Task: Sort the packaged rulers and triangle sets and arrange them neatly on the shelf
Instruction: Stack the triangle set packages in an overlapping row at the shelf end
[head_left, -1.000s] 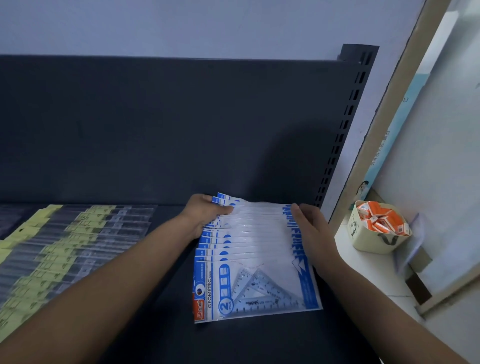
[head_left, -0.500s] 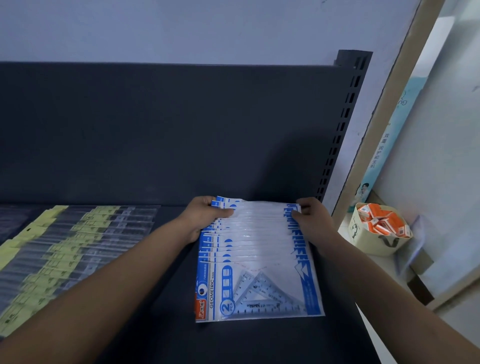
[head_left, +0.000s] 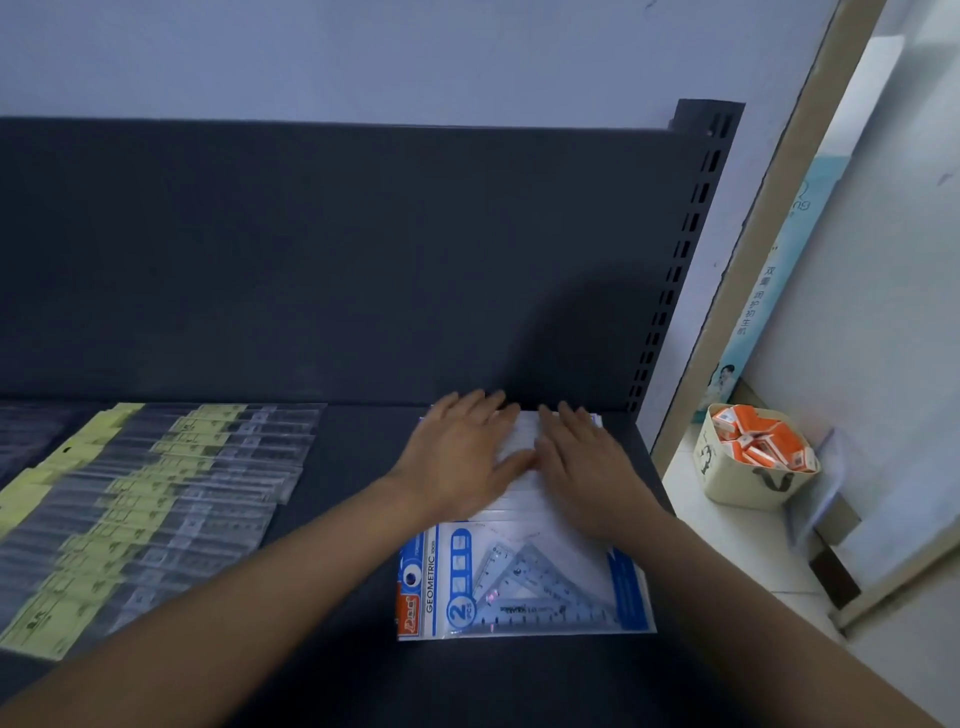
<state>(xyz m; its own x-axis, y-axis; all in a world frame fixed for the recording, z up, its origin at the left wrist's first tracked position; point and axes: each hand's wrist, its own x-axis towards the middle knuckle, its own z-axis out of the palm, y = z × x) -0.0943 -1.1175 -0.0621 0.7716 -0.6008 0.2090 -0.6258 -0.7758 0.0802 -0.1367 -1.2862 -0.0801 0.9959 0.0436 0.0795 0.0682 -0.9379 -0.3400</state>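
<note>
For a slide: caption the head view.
Left hand and right hand flat on triangle sets on the shelf, rulers beside.

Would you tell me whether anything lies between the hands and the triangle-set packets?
Nothing visible does: the left hand and right hand lie flat on the fanned triangle-set packets; the ruler packets sit apart to the left.

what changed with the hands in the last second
Both hands let go of the side edges of the triangle set packs. The left hand and right hand moved inward and now lie flat on top of the far end. The ruler packs stayed put.
</note>
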